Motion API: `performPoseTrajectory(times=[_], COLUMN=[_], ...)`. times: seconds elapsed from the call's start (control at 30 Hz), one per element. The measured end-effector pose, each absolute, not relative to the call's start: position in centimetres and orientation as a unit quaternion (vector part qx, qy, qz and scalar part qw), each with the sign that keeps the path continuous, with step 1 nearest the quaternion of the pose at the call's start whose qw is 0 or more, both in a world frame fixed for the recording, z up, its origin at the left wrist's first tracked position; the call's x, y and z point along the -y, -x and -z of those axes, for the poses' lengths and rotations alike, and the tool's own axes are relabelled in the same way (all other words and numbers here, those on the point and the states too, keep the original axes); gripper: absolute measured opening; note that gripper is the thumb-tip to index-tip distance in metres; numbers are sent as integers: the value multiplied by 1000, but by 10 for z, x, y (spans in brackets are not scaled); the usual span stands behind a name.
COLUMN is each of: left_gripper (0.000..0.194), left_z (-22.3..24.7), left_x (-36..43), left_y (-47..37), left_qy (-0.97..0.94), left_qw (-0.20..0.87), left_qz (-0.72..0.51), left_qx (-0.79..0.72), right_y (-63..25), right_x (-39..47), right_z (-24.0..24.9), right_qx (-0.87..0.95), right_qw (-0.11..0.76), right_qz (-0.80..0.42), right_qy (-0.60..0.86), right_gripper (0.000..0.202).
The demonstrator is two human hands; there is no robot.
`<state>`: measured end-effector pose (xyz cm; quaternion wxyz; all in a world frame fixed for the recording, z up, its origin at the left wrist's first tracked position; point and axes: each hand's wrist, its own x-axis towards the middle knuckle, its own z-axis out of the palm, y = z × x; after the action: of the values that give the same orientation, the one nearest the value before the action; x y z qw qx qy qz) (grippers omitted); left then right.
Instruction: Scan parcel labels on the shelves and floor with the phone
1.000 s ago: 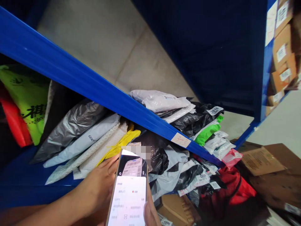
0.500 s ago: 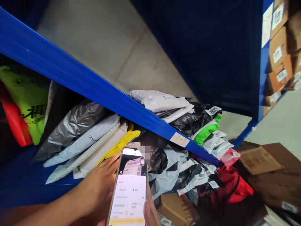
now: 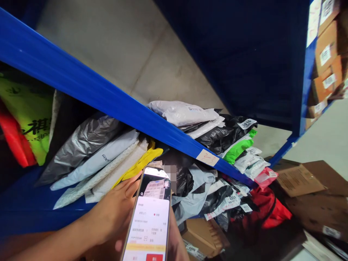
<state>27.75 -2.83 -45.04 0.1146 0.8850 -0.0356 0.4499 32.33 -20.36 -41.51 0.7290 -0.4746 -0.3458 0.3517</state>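
Note:
My right hand [image 3: 176,237] is closed around a smartphone [image 3: 146,224], held upright at the bottom middle. Its upper screen shows a barcode label in camera view, with text lines, a yellow band and a red button below. From the lower left my left hand [image 3: 123,197] reaches in behind the phone, fingers together and bent. The phone hides its fingertips and whatever they grip. A barcode label [image 3: 155,164] peeks out above the phone, beside a black plastic parcel [image 3: 183,181]. A yellow mailer [image 3: 141,165] lies just above my left fingers.
A blue shelf beam [image 3: 108,94] crosses diagonally, tagged 3-3. Mailing bags stand below it, among them a silver bag [image 3: 84,143]; a white parcel [image 3: 187,113] lies above. At right are a red bag [image 3: 268,206], a brown carton [image 3: 320,208] and shelved boxes [image 3: 326,54].
On the phone screen the content now sits higher, with a red button showing below the yellow band. The view has shifted slightly. Both hands keep about the same places.

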Motion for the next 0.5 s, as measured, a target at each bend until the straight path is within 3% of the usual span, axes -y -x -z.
performPoseTrajectory(times=[0.23, 0.5], left_gripper=[53, 55], left_z=[453, 456], left_x=[28, 31], left_y=[-276, -282], left_qy=[-892, -892], left_qw=[95, -1], left_qz=[-440, -450], left_qx=[33, -48], right_y=[-322, -378], right_x=[216, 228], right_z=[413, 448], right_qx=[331, 393], right_qw=[702, 665], right_qz=[-411, -445], right_qy=[478, 453], right_gripper=[104, 102])
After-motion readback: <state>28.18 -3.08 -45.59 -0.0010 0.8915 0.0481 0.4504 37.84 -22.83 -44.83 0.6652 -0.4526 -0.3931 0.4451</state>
